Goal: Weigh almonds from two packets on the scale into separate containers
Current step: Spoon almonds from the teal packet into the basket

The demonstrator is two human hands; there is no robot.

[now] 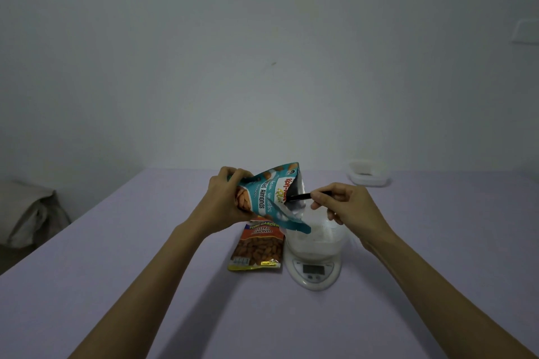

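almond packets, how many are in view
2. The teal packet is held tilted in the left hand; the red packet lies flat on the table left of the scale. No others show.

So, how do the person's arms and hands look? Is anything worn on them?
Both are bare. The left hand and the right hand have no gloves, and no ring shows. The left forearm and the right forearm are uncovered down to the picture's edge: no sleeve, watch or bracelet is seen. The light is dim, so small marks may be missed.

Plain home room: lilac table (122,285) against bare wall (175,67).
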